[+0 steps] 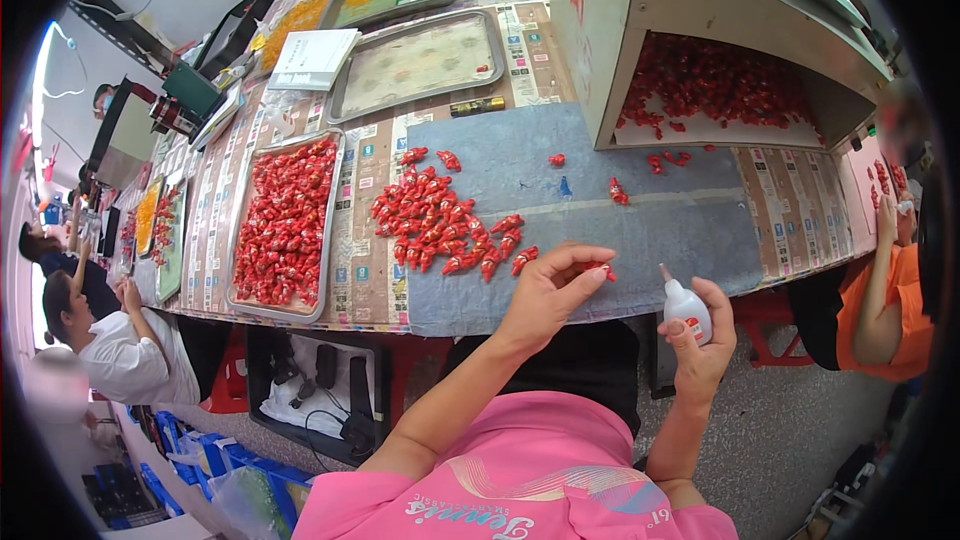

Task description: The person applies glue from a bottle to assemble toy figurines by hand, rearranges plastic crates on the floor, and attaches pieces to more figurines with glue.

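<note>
My left hand (553,292) pinches a small red figure (607,271) between thumb and fingertips, just above the near edge of a grey-blue cloth (660,240). In my right hand (702,355) is a white squeeze bottle (686,308) with a thin nozzle, tilted so the tip points up and toward the left hand. The two hands are apart. A loose pile of red figures (430,220) lies on the cloth's left part, close to my left hand. One single red figure (618,191) lies farther off, beyond both hands.
A metal tray (333,155) full of red figures stands left of the cloth. Behind it are a bare metal tray (345,105), a white booklet (312,55) and a battery-like cylinder (477,107). A large open-fronted box (612,60) with red pieces stands far right. Other people sit at both sides.
</note>
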`<control>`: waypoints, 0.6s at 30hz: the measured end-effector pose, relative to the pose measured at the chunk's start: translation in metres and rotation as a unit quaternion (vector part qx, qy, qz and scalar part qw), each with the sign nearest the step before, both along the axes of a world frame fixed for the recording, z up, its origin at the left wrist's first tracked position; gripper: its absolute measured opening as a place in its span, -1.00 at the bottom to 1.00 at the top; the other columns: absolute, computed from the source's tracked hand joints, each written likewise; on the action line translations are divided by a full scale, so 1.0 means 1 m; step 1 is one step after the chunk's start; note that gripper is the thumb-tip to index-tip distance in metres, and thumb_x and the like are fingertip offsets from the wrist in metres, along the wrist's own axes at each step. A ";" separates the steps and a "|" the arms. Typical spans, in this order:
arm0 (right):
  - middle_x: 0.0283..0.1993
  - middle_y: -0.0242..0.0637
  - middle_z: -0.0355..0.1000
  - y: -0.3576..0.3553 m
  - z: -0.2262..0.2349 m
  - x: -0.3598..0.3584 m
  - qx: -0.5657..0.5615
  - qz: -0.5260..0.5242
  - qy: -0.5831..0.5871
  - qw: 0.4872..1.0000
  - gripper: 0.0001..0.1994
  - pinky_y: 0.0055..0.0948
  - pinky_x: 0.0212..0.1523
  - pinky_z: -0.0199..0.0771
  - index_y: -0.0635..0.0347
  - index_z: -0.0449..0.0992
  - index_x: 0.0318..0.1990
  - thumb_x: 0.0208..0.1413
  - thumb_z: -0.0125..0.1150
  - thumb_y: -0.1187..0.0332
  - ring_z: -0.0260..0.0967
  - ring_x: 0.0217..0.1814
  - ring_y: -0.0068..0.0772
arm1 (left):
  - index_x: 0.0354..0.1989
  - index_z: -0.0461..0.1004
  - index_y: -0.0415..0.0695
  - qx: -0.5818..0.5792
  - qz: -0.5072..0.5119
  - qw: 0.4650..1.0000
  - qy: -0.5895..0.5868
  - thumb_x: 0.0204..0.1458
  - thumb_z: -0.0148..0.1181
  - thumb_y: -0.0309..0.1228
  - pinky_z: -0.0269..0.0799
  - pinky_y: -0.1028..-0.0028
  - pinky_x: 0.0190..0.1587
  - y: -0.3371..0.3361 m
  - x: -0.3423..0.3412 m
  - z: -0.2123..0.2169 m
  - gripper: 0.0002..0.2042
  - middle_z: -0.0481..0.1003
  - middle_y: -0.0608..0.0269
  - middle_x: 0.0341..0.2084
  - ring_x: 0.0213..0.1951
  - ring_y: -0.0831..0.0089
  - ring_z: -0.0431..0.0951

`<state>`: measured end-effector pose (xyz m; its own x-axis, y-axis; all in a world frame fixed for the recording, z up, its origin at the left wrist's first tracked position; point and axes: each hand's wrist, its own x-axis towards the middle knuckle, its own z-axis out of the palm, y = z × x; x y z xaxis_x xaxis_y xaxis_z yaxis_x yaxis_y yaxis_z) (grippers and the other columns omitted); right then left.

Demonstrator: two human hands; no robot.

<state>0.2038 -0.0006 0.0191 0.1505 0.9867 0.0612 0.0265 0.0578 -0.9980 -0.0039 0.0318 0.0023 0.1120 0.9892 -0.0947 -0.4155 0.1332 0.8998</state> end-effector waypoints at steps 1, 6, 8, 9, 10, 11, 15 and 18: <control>-0.17 -0.44 0.30 0.000 -0.001 0.000 0.000 -0.004 -0.004 1.000 -0.46 -0.64 -0.19 0.35 0.26 0.42 0.03 -0.12 0.51 0.33 0.28 -0.21 -0.63 | -0.13 0.50 -0.24 0.000 -0.004 1.000 -0.004 0.12 0.15 -0.56 0.42 0.54 -0.09 -0.004 0.000 -0.001 -0.84 0.47 0.31 -0.22 -0.15 0.53 0.50; -0.22 -0.46 0.29 -0.002 0.010 -0.007 0.023 -0.028 0.106 0.994 -0.53 -0.65 -0.22 0.32 0.17 0.42 -0.22 -0.24 0.59 0.30 0.29 -0.23 -0.65 | -0.03 0.37 -0.20 -0.050 0.018 0.996 -0.069 0.08 0.18 -0.63 0.48 0.50 -0.06 -0.020 -0.005 -0.009 -0.72 0.51 0.23 -0.19 -0.16 0.47 0.54; -0.23 -0.45 0.29 0.000 0.012 -0.010 0.066 -0.020 0.090 0.994 -0.54 -0.64 -0.23 0.32 0.17 0.41 -0.23 -0.25 0.60 0.31 0.28 -0.24 -0.64 | -0.05 0.39 -0.21 -0.034 0.025 0.997 -0.064 0.06 0.21 -0.62 0.46 0.53 -0.06 -0.024 -0.003 -0.010 -0.73 0.50 0.24 -0.19 -0.16 0.52 0.53; -0.24 -0.44 0.29 0.002 0.011 -0.010 0.107 -0.004 0.080 0.991 -0.54 -0.63 -0.23 0.31 0.16 0.41 -0.24 -0.25 0.60 0.31 0.28 -0.25 -0.63 | -0.07 0.41 -0.23 -0.017 0.039 0.998 -0.052 0.05 0.23 -0.62 0.44 0.57 -0.06 -0.025 -0.002 -0.011 -0.73 0.50 0.25 -0.19 -0.16 0.57 0.51; -0.24 -0.42 0.30 0.002 0.009 -0.009 0.133 0.003 0.061 0.989 -0.55 -0.61 -0.26 0.30 0.16 0.44 -0.23 -0.26 0.60 0.33 0.27 -0.28 -0.60 | -0.07 0.41 -0.23 -0.018 0.033 0.998 -0.057 0.05 0.23 -0.62 0.44 0.57 -0.06 -0.026 -0.002 -0.011 -0.73 0.50 0.25 -0.19 -0.16 0.57 0.51; -0.24 -0.42 0.30 0.001 0.011 -0.009 0.132 -0.002 0.055 0.990 -0.55 -0.61 -0.26 0.30 0.16 0.44 -0.23 -0.26 0.60 0.33 0.27 -0.28 -0.60 | -0.08 0.43 -0.23 -0.017 0.028 0.998 -0.053 0.04 0.25 -0.62 0.44 0.57 -0.06 -0.027 -0.002 -0.011 -0.73 0.50 0.26 -0.19 -0.17 0.58 0.50; -0.27 -0.37 0.33 -0.001 0.019 -0.011 0.192 0.006 -0.061 0.980 -0.60 -0.56 -0.30 0.28 0.19 0.51 -0.26 -0.24 0.58 0.30 0.26 -0.32 -0.53 | -0.12 0.47 -0.22 -0.018 0.023 0.999 -0.043 0.01 0.26 -0.64 0.44 0.54 -0.04 -0.029 0.000 -0.012 -0.75 0.52 0.27 -0.22 -0.16 0.55 0.51; -0.32 -0.32 0.37 -0.002 0.022 -0.014 0.222 0.001 -0.159 0.962 -0.61 -0.53 -0.35 0.28 0.21 0.52 -0.26 -0.21 0.56 0.26 0.28 -0.36 -0.48 | -0.11 0.47 -0.22 -0.021 0.025 0.998 -0.056 0.01 0.27 -0.63 0.43 0.55 -0.03 -0.030 0.001 -0.013 -0.75 0.51 0.29 -0.24 -0.17 0.56 0.51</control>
